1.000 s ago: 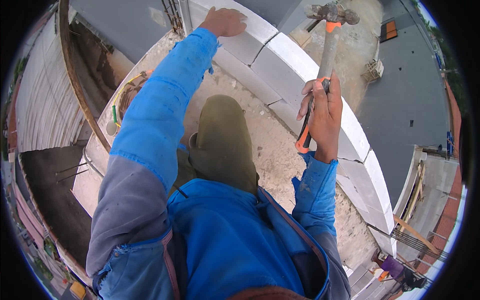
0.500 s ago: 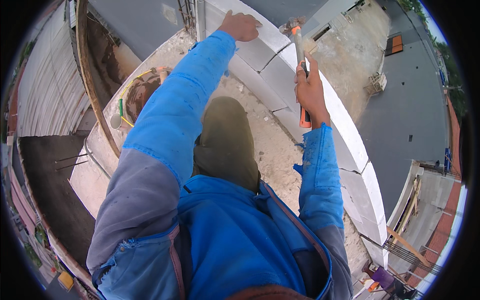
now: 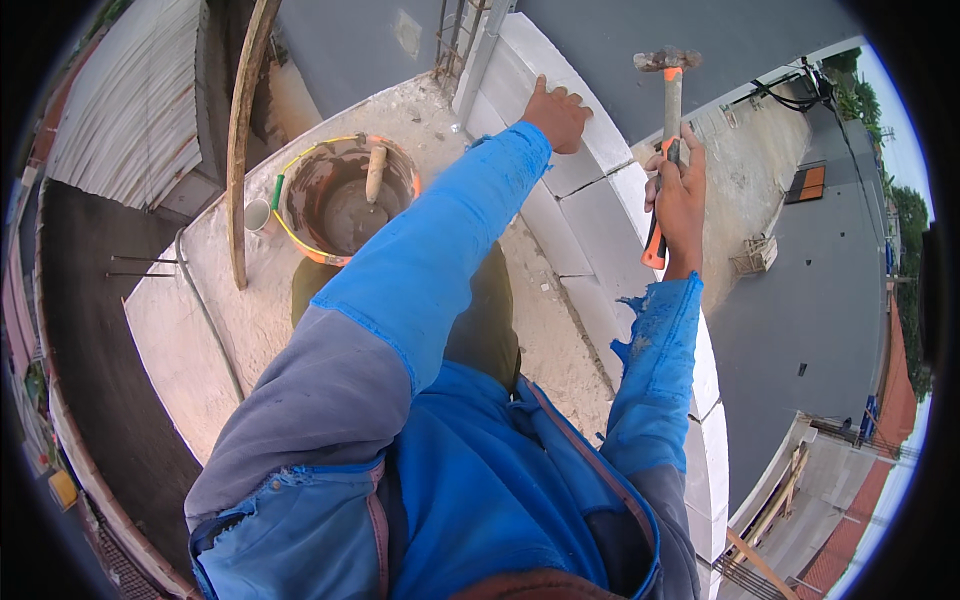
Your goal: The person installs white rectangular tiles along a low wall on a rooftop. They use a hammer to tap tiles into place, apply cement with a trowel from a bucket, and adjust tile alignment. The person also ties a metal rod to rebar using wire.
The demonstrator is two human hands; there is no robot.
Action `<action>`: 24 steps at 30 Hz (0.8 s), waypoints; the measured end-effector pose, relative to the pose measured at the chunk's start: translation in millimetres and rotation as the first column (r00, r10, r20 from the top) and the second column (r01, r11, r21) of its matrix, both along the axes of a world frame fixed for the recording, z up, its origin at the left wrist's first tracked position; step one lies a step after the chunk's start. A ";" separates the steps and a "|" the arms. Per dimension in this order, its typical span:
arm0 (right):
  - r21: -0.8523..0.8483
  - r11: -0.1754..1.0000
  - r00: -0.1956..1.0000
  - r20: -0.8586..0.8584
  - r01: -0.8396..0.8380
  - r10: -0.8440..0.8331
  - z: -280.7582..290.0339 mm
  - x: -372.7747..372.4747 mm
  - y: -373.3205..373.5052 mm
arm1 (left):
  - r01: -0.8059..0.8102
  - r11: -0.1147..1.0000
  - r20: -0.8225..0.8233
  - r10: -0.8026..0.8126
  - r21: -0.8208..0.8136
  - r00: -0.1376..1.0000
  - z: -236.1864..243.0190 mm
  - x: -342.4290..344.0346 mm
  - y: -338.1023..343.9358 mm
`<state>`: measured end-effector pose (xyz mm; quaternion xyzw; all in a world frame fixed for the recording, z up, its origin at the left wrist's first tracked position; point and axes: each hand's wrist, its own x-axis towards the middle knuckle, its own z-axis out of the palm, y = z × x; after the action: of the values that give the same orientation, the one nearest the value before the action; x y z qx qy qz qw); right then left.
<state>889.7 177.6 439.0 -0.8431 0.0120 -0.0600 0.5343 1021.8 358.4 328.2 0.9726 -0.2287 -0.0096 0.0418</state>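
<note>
My left hand (image 3: 558, 118) rests with its fingers spread on the upper face of a white block wall (image 3: 610, 200), close to a grey upright channel (image 3: 480, 55). My right hand (image 3: 678, 188) grips a hammer (image 3: 672, 102) by its orange-and-black handle, the steel head held upright above the wall's outer side. A round bucket (image 3: 335, 215) of grey-brown mortar, with a yellow-and-green handle and a wooden handle (image 3: 376, 172) standing in it, sits on the concrete slab (image 3: 210, 330) left of my arm. A small pale cylinder (image 3: 258, 215) is beside the bucket.
A long wooden pole (image 3: 240, 150) rises at the slab's left, near a grey conduit (image 3: 205, 330). Rebar (image 3: 445, 40) sticks up by the channel. Beyond the slab edges lie lower drops, a corrugated roof (image 3: 130, 130), a yard (image 3: 760, 170) and black cables (image 3: 800, 95).
The view has shifted, bringing the bucket fully into sight. Both hands appear farther right; my left hand stays on the block top, and the hammer is still held, its head now more upright.
</note>
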 end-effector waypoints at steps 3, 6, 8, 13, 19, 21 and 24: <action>-0.078 0.993 0.984 0.147 -0.089 0.100 11.7 49.1 18.9 | -0.011 0.999 0.088 0.015 -0.042 0.996 -9.3 0.3 7.9; -0.288 0.952 0.990 0.063 -0.100 0.123 1.6 97.7 28.0 | 0.016 0.998 0.061 -0.012 -0.054 0.998 0.4 -3.9 1.7; -0.493 0.851 0.981 -0.029 -0.183 0.194 -23.4 137.4 14.3 | 0.026 0.994 0.076 -0.019 -0.102 0.997 -0.7 -0.5 -1.0; -0.581 0.758 0.955 -0.160 -0.295 0.249 -37.6 168.1 7.1 | 0.057 0.995 0.070 -0.051 -0.085 0.996 -3.1 -2.6 13.7; -0.466 0.846 0.966 -0.118 -0.258 0.229 -40.5 142.9 -3.7 | -0.019 0.439 0.130 0.307 -0.898 0.943 -53.8 17.3 71.2; -0.426 0.873 0.971 -0.140 -0.238 0.196 -37.6 138.8 0.7 | -0.155 0.062 -0.104 0.495 -0.986 0.863 -97.9 54.7 109.5; -0.373 0.905 0.971 -0.195 -0.204 0.138 -26.5 137.2 2.4 | -0.348 -0.141 -0.375 0.333 -0.927 0.865 -117.5 118.5 155.9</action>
<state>1026.9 180.1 412.5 -0.9324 -0.0306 0.0555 0.3560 1140.3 514.3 210.7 0.6669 0.0962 0.1618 0.7210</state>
